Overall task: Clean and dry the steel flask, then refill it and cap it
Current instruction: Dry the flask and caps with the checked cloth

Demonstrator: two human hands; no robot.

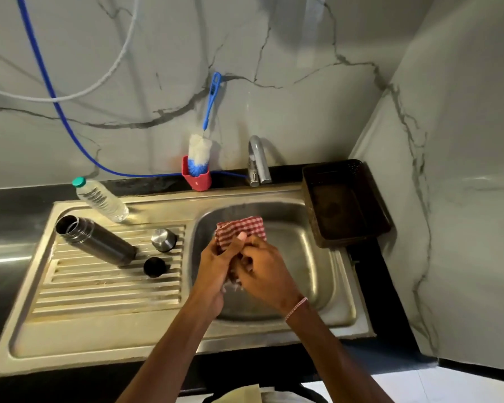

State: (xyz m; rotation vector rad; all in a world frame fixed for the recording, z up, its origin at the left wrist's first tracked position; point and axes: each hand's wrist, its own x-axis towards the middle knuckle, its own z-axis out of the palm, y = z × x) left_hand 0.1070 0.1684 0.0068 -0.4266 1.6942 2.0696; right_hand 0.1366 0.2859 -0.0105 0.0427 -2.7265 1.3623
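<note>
The steel flask (95,239) stands uncapped on the ribbed drainboard (99,289), left of the basin. Its steel cup lid (164,239) and black stopper (154,267) sit apart on the ribs beside it. Over the sink basin (317,257), my left hand (216,263) and my right hand (264,271) both grip a red-and-white checked cloth (242,229), bunched between them. A clear plastic water bottle (101,199) with a green cap stands behind the flask.
A bottle brush (200,154) with a blue handle stands in a red holder (197,177) at the back wall. The tap (258,161) rises behind the basin. A dark brown tray (345,202) sits at the basin's right. A blue hose (56,103) hangs along the wall.
</note>
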